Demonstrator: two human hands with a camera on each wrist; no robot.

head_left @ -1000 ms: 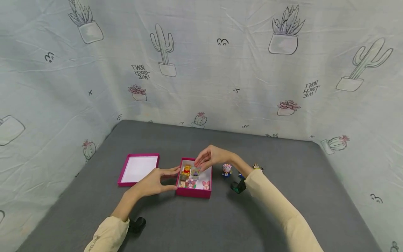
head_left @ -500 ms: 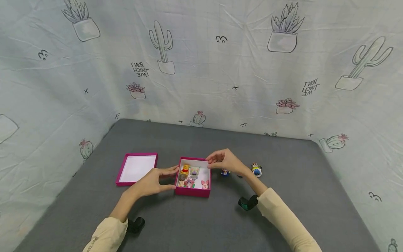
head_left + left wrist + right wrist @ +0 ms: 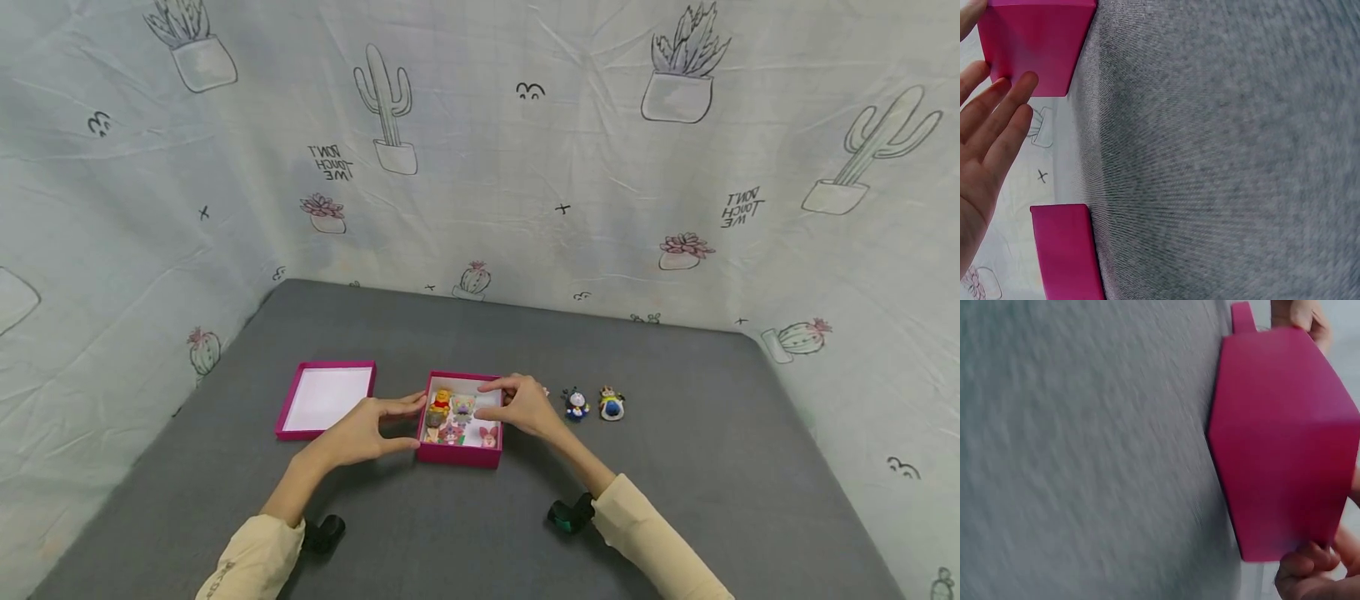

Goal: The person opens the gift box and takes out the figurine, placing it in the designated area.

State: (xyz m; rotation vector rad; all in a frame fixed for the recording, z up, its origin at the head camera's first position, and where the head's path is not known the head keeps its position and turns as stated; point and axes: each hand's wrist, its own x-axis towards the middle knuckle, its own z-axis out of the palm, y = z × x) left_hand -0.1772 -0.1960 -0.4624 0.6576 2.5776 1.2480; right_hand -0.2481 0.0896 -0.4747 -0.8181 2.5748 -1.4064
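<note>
In the head view, a magenta box (image 3: 457, 456) with a white inside stands on the grey table, holding several small figurines. They include a yellow bear in a red shirt (image 3: 441, 402) and a pink rabbit-like figure (image 3: 488, 437). My left hand (image 3: 363, 432) touches the box's left side with thumb and straight fingers spread apart, also seen in the left wrist view. Over the box's right side my right hand (image 3: 527, 406) reaches in, thumb and index finger parted with nothing visible between them. Right wrist view: curled right-hand fingers (image 3: 1302, 569) lie close against the outer wall; contact is partly hidden.
A magenta lid (image 3: 326, 401), white inside up, lies left of the box. To the right stand a blue and white figurine (image 3: 576, 405) and a yellow and blue figurine (image 3: 611, 403). Another figurine is mostly hidden behind my right hand. Patterned cloth (image 3: 480, 167) hangs behind the table.
My right hand left the inside of the box for its right rim, then came back over its right side. The figurines at the right came into fuller view. My left hand stayed against the box.
</note>
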